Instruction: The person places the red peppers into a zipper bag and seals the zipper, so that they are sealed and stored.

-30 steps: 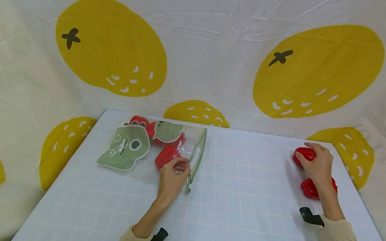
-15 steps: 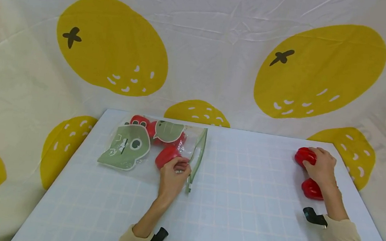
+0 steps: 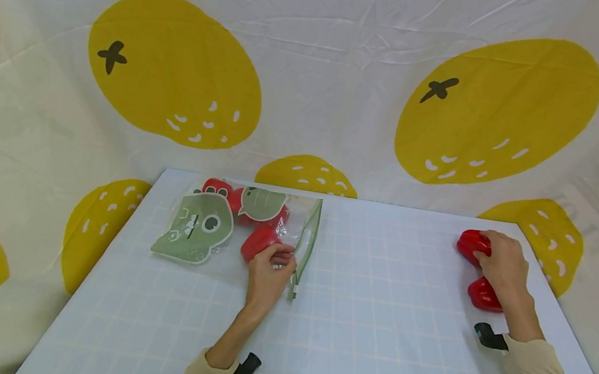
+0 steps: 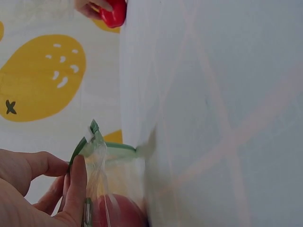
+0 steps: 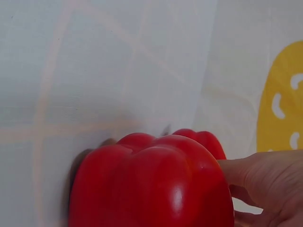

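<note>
With thumb and fingers, my left hand [image 3: 270, 276] pinches the green zip edge of a clear zip bag [image 3: 197, 234] with a green cartoon print. Inside the bag lie several red things, the nearest a red bell pepper [image 3: 258, 242] beside that hand. The left wrist view shows the fingers on the green zip strip [image 4: 120, 146], the mouth partly parted. At the far right, my right hand [image 3: 506, 265] grips a red bell pepper [image 3: 470, 245] from its right side; its fingertips are partly hidden. Just nearer lies a second bell pepper [image 3: 484, 294], large in the right wrist view.
A pale blue table with a grid pattern [image 3: 373, 317] spans between the hands. Behind it hangs a white cloth [image 3: 331, 93] printed with yellow fruit. A dark wrist camera [image 3: 246, 368] sits on the left sleeve, another camera [image 3: 489, 337] on the right.
My right hand has come down from above the far bell pepper to its right side, and its fingers have closed in on it. The left hand and the bag stay put.
</note>
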Tool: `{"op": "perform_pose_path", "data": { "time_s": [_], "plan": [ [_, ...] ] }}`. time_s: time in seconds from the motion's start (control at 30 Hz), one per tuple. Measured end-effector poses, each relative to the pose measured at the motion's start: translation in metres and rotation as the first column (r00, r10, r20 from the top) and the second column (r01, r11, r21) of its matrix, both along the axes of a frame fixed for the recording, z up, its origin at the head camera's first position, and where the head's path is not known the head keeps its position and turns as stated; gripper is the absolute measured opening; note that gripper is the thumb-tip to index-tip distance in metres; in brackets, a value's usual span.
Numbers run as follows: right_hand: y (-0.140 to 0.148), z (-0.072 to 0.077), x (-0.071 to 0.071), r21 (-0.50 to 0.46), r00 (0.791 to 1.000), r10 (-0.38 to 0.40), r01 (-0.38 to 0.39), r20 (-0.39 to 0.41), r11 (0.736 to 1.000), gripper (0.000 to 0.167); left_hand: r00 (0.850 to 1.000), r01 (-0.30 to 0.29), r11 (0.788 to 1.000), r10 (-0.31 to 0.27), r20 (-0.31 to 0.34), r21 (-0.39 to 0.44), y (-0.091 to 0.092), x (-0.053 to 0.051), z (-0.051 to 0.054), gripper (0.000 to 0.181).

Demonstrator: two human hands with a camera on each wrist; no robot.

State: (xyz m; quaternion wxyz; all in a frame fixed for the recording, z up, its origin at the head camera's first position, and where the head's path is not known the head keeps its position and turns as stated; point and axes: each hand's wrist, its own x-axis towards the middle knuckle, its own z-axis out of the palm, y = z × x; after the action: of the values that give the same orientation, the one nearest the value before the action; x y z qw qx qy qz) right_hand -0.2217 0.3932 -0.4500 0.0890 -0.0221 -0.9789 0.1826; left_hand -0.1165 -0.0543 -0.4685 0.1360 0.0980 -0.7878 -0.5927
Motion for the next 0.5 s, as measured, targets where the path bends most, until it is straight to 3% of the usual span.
{"op": "perform_pose_path", "data": {
  "time_s": [0.5],
  "plan": [
    [-0.0007, 0.0013, 0.0029, 0.001, 0.998, -0.01, 0.01, -0.055, 1.0, 0.045, 1.0, 0.007, 1.0, -0.007, -0.014, 0.005, 0.0003, -0.0003, 0.0002, 0.017]
  ]
}}
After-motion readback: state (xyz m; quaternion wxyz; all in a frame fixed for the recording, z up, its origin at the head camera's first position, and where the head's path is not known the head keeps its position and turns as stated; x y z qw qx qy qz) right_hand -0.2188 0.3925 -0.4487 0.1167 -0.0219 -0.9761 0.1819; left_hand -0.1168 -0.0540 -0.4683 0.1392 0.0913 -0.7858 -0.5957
